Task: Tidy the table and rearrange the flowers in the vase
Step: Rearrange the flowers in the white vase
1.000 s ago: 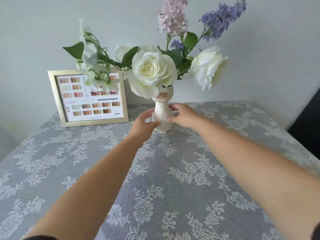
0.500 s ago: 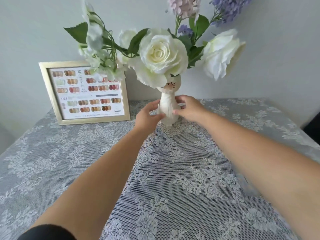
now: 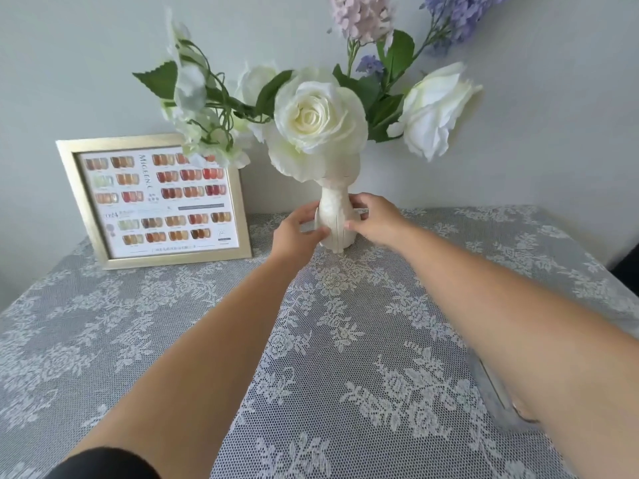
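Note:
A white cat-shaped vase (image 3: 334, 216) stands upright near the back of the lace-covered table (image 3: 332, 340). It carries white roses (image 3: 320, 119), a pale green spray, and pink and purple flower spikes (image 3: 363, 15) above. My left hand (image 3: 297, 231) grips the vase's left side, thumb across its front. From the other side my right hand (image 3: 373, 221) holds it with curled fingers. The large front rose hides the vase's face.
A gold picture frame (image 3: 157, 200) with a nail colour chart leans against the wall left of the vase. The grey wall is close behind. A clear plastic item (image 3: 498, 395) lies on the cloth under my right forearm. The table's right edge drops to a dark area.
The vase has shifted toward the back wall and turned, so its cat face no longer shows. Both hands stayed on its sides.

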Available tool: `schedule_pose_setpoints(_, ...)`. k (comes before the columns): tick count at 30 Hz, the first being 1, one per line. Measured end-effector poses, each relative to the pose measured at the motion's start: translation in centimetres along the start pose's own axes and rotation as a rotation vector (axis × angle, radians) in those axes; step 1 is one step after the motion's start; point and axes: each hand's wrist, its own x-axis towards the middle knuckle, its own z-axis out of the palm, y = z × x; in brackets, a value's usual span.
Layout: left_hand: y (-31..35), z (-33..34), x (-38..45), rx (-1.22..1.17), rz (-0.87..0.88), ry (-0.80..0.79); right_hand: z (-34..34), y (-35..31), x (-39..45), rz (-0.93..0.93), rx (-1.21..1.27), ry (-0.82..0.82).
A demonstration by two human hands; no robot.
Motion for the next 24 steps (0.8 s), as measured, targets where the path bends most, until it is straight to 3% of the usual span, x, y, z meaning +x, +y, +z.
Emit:
schedule_pose_setpoints(14,0.5,-0.8,-1.2,-0.017,0.023,0.014,-1.1,-0.6,-1.2,0.027,0.002,0.005)
schedule_pose_setpoints(24,6.2,-10.0,-6.0,-0.469,0.193,0.263,-9.2,-2.9,-6.0,0.026,0.585,0.454)
